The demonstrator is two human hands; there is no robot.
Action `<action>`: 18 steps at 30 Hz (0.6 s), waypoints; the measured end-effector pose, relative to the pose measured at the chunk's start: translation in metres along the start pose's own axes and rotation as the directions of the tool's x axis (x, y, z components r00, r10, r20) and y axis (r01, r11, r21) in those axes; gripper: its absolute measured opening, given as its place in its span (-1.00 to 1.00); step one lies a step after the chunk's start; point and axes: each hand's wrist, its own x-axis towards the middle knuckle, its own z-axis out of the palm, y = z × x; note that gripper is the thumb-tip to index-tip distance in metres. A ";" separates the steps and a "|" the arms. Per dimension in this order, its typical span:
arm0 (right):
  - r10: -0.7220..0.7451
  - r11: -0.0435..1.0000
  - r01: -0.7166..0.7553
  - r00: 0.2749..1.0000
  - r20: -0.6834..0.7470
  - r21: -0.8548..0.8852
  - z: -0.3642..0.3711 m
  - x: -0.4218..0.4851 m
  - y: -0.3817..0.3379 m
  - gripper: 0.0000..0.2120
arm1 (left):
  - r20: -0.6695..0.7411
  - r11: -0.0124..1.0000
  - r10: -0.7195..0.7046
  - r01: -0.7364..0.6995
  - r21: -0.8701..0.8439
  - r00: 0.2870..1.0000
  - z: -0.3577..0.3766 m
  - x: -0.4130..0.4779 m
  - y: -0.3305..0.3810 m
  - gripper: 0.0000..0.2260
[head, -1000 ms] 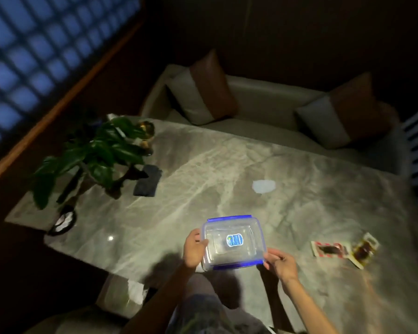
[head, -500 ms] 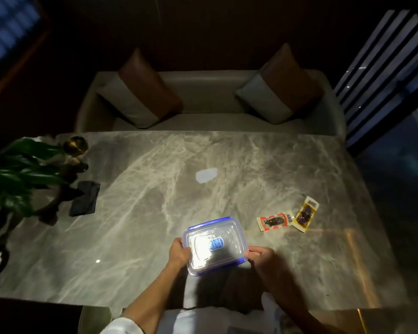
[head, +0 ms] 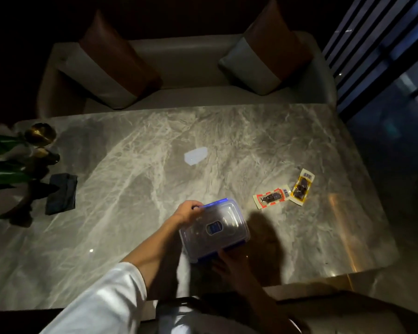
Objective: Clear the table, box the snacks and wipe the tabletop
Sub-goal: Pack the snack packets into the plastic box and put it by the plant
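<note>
A clear plastic box with a blue-clipped lid (head: 215, 229) sits on the marble tabletop (head: 135, 179) near the front edge. My left hand (head: 188, 211) grips its far left corner, fingers curled over the blue clip. My right hand (head: 229, 262) lies in shadow at the box's near edge, fingers at the near blue clip. Two snack packets lie to the right of the box: a red-edged one (head: 272, 197) and a yellow-edged one (head: 302, 186), touching each other. A dark folded cloth (head: 62, 193) lies at the table's left.
A potted plant (head: 3, 169) and brass ornaments (head: 40, 135) stand at the left end of the table. A pale bright patch (head: 196, 155) shows on the marble's middle. A sofa (head: 184, 68) with two cushions runs along the far side. The table's right edge drops to dark floor.
The view has swung right and nearer. My left hand has moved from the box's near left side up to its far left corner; my right hand has shifted under the near edge.
</note>
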 end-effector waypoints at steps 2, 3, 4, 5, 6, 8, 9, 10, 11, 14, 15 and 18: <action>-0.012 0.993 0.014 1.000 -0.014 0.116 0.011 0.009 0.012 -0.82 | 0.028 0.981 0.015 -0.009 -0.195 1.000 -0.004 0.004 -0.004 -0.77; -0.029 0.986 0.032 0.999 -0.017 0.161 0.013 0.013 0.018 -0.79 | 0.036 0.962 0.011 -0.001 -0.273 0.999 -0.007 0.005 -0.006 -0.77; -0.053 0.976 0.057 0.998 -0.024 0.208 0.016 0.015 0.022 -0.77 | 0.047 0.945 0.001 0.014 -0.327 0.999 -0.010 0.007 -0.007 -0.77; -0.088 0.971 0.094 0.995 -0.038 0.218 0.019 0.017 0.024 -0.76 | 0.060 0.932 -0.007 0.028 -0.361 0.998 -0.013 0.009 -0.008 -0.78; -0.115 0.963 0.121 0.993 -0.039 0.239 0.020 0.019 0.026 -0.76 | 0.069 0.929 -0.011 0.036 -0.369 0.998 -0.015 0.013 -0.009 -0.81; -0.123 0.919 0.145 0.989 -0.084 0.368 0.022 0.022 0.033 -0.75 | 0.070 0.940 -0.041 0.062 -0.335 0.997 -0.017 0.017 -0.005 -0.88; -0.129 0.904 0.157 0.987 -0.096 0.397 0.023 0.024 0.036 -0.75 | 0.060 0.943 -0.057 0.073 -0.325 0.997 -0.017 0.019 -0.002 -0.90; -0.136 0.895 0.166 0.986 -0.101 0.415 0.025 0.027 0.038 -0.76 | 0.040 0.941 -0.061 0.071 -0.331 0.997 -0.016 0.020 0.000 -0.91; -0.144 0.887 0.175 0.984 -0.105 0.428 0.027 0.030 0.039 -0.77 | 0.019 0.941 -0.063 0.066 -0.331 0.998 -0.016 0.021 0.002 -0.89; -0.136 0.860 0.191 0.980 -0.149 0.473 0.033 0.038 0.043 -0.69 | -0.025 0.962 -0.072 0.063 -0.266 0.997 -0.012 0.022 0.009 -0.93; -0.134 0.852 0.200 0.977 -0.168 0.484 0.035 0.040 0.045 -0.63 | -0.050 0.971 -0.081 0.067 -0.230 0.995 -0.010 0.023 0.011 -0.94; -0.137 0.832 0.223 0.970 -0.202 0.508 0.040 0.040 0.046 -0.59 | -0.100 0.981 -0.117 0.100 -0.167 0.988 -0.006 0.030 0.014 -0.89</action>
